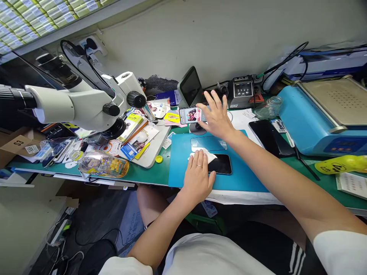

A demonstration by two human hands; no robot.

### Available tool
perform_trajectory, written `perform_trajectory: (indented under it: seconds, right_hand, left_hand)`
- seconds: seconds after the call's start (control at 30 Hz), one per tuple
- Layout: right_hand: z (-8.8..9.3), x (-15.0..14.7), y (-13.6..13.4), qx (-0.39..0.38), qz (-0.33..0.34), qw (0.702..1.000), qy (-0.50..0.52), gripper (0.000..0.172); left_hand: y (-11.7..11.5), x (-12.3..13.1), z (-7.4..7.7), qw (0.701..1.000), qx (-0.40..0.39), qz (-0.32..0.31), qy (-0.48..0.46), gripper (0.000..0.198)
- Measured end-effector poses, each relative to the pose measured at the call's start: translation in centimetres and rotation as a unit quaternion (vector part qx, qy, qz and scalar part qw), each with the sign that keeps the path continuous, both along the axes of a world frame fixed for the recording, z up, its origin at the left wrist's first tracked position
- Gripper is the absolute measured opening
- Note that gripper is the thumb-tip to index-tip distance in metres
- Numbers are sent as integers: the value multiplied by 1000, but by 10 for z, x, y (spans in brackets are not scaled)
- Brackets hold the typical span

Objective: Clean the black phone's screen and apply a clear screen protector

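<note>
My left hand (197, 173) lies on the blue work mat (183, 177), fingers together and pressed down on a white tissue (211, 157). The tissue covers the left end of a black-screened phone (223, 164) lying flat on the mat. Just behind that phone lies a clear rectangular sheet (196, 143). My right hand (217, 116) is raised with its fingers spread and holds nothing. It is in front of a phone with a lit screen (187, 115) on a round-based stand (197, 129); whether the fingers touch the screen I cannot tell.
A white microscope (86, 107) overhangs the left side above papers and a plastic bottle (101, 164). At right stand a blue heating machine (304, 122), a glass jar (268, 108), a large black phone (271, 137) and a yellow bottle (338, 165). A yellow cap (158, 159) lies left of the mat.
</note>
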State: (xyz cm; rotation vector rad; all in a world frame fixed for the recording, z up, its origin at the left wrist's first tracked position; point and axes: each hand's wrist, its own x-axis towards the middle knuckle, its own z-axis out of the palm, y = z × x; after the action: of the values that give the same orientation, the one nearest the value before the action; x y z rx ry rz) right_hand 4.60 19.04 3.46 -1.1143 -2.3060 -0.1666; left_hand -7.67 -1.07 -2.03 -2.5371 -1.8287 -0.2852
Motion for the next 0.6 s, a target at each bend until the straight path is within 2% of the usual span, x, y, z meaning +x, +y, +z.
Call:
perform_trajectory:
  seconds: [0.13, 0.23, 0.37, 0.6]
  right_hand:
    - [-16, 24, 7, 13, -59, 993, 102, 56]
    - [-29, 41, 12, -3, -116, 977, 177, 51]
    - [-34, 45, 16, -7, -125, 976, 180, 41]
    - [-36, 40, 21, -8, -130, 973, 189, 38]
  left_hand:
    - [0, 0, 1, 1000, -4, 1, 1, 65]
    - [-1, 1, 1, 1000, -4, 0, 0, 66]
    - [-1, 1, 0, 1000, -2, 5, -1, 65]
    - [-1, 0, 1, 1000, -3, 2, 4, 64]
